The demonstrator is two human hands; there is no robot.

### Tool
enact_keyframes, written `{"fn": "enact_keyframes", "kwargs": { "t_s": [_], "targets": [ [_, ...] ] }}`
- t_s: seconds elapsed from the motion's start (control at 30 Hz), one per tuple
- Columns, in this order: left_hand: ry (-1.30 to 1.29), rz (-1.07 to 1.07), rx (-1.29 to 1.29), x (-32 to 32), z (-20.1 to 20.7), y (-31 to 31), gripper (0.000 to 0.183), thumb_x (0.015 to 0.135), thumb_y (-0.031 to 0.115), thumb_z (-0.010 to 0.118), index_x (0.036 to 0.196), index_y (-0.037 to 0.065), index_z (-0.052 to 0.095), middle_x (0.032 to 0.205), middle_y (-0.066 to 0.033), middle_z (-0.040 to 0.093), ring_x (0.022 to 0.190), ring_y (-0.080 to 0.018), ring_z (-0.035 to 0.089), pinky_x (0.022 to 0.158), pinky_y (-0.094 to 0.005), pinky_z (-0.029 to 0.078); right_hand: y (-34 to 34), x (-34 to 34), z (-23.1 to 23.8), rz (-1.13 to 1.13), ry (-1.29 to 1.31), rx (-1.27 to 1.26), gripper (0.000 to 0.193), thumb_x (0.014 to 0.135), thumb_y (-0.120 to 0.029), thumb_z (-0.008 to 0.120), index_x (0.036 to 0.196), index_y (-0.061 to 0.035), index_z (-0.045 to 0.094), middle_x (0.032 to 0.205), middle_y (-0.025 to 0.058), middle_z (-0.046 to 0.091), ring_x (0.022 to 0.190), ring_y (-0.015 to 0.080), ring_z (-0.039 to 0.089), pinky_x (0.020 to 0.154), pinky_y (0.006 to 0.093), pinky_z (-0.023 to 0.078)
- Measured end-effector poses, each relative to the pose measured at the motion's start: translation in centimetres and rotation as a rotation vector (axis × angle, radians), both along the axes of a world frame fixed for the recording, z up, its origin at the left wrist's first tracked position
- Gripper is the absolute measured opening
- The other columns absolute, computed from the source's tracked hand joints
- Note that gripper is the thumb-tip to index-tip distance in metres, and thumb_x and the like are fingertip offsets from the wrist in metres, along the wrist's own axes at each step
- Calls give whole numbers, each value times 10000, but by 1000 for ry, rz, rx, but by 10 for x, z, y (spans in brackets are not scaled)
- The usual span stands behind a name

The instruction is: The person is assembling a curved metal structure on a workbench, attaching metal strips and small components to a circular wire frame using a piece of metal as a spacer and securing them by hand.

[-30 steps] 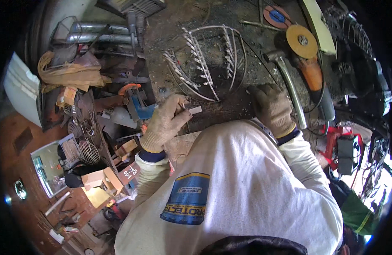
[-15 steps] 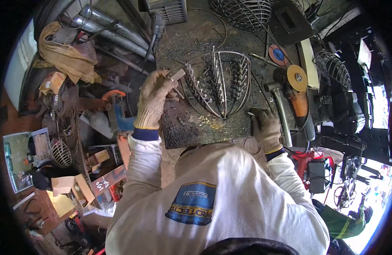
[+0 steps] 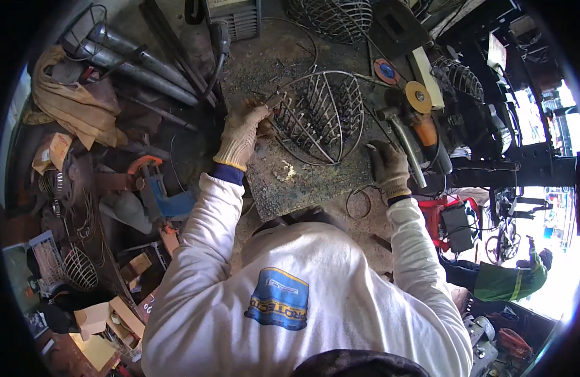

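A cone-shaped metal rod frame [image 3: 306,131] lies on the dark, grit-covered worktable [image 3: 283,195], with rows of short, rough metal stubs along its inner rods. My left hand [image 3: 239,131], in a knitted glove, is closed at the frame's left rim. A brownish, blurred piece shows by its fingers, too smeared to name. On the right, near the table's edge, my gloved right hand [image 3: 390,168] has its fingers curled. Something small and pale shows at their tips; I cannot make out what it is. This hand is apart from the frame.
Right of the frame lie a hammer [image 3: 404,143], an orange angle grinder [image 3: 426,131] with a yellow disc, and a loose disc [image 3: 385,71]. Wire baskets [image 3: 334,19] and a dark welding shield [image 3: 398,28] stand behind. Steel pipes [image 3: 139,72] lie far left. A person in green [image 3: 509,276] is at far right.
The whole view has shifted and turned slightly. The pale block seen at my left fingers is now a brown blur beside the frame's rim. My right hand stays near the table's right edge.
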State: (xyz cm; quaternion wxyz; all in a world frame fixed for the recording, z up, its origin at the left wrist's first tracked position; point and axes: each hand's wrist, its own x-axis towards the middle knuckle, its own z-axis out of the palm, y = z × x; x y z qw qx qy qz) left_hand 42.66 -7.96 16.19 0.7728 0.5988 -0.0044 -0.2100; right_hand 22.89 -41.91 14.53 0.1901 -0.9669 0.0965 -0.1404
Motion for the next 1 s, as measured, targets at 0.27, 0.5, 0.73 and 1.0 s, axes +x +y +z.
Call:
{"fn": "enact_keyframes", "kwargs": {
  "t_s": [0.27, 0.5, 0.73, 1.0],
  "targets": [
    [13, 25, -31, 5, 1, -2, 144, 978, 109, 677, 1104, 43, 653, 934, -74, 690, 715, -158, 673, 621, -319, 618, 5, -2, 1, -12, -32, -30, 266, 976, -272, 646, 1165, -113, 744, 1082, 184, 748, 1055, 428, 686, 932, 506, 537],
    [76, -2, -121, 19, -2, 0, 193, 995, 150, 685, 1144, 27, 671, 935, -98, 725, 696, -195, 708, 608, -340, 615, 15, -4, -9, -289, -91, 528, 306, 986, -271, 664, 1226, -108, 761, 1136, 165, 761, 1083, 329, 723, 957, 386, 539],
    [160, -180, -10, 28, 9, 9, 170, 989, 157, 690, 1097, 27, 692, 901, -98, 726, 673, -197, 705, 589, -352, 618, 140, -54, -3, -452, -279, 867, 234, 1002, -101, 664, 1203, -19, 752, 1062, 94, 769, 944, 167, 705, 848, 304, 549],
    [136, -291, -27, 32, 8, 8, 218, 979, 189, 686, 1125, 27, 688, 936, -80, 731, 671, -174, 702, 590, -338, 617, 265, -52, 21, -626, -258, 958, 217, 1005, -19, 645, 1199, 3, 739, 983, 34, 760, 820, 97, 662, 730, 254, 538]
  ]
}}
